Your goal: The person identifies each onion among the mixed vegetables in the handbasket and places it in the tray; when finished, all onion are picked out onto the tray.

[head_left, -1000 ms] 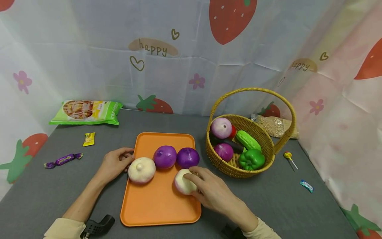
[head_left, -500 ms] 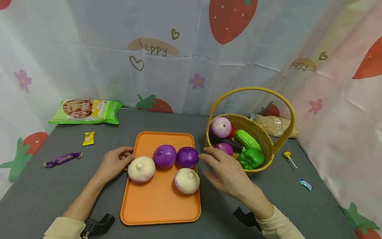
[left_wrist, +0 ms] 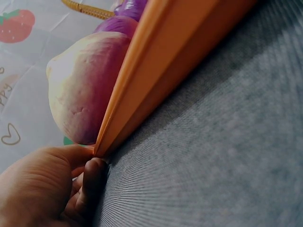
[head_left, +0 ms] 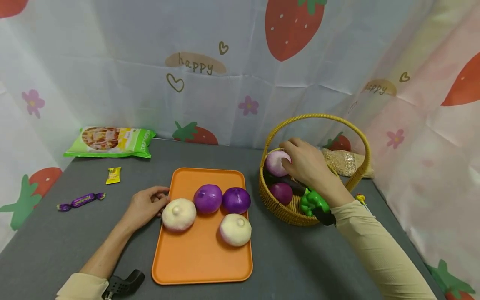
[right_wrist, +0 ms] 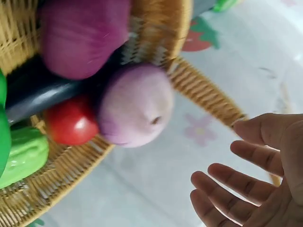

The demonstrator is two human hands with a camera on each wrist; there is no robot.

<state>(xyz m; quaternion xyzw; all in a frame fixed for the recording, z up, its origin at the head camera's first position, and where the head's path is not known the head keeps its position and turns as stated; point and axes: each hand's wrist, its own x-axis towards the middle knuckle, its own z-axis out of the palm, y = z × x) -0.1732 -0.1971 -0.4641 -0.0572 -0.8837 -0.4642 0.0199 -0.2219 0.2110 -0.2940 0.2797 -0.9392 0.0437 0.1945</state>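
Observation:
My left hand (head_left: 147,206) pinches the left rim of an orange tray (head_left: 202,262), thumb and fingertips on its edge in the left wrist view. On the tray sit two white-and-purple turnips (head_left: 179,214) and two purple onions (head_left: 208,199). My right hand (head_left: 305,162) is over the yellow wicker basket (head_left: 283,214), by a pale purple round vegetable (right_wrist: 137,105). In the right wrist view its fingers are spread, apart from that vegetable. Also in the basket are a purple onion (head_left: 281,193), a dark eggplant (right_wrist: 42,97), a red tomato (right_wrist: 73,120) and a green pepper (head_left: 313,203).
The basket's tall handle (head_left: 318,116) arches over the right hand. A green food bag (head_left: 110,141), a yellow candy (head_left: 113,175) and a purple-wrapped candy (head_left: 81,201) lie at left. A bag of grain (head_left: 346,162) and a partly hidden lollipop (head_left: 360,197) lie right of the basket.
My right hand let go of the right turnip on the tray, then moved right and away from me to the basket. The left hand stayed at the tray's rim.

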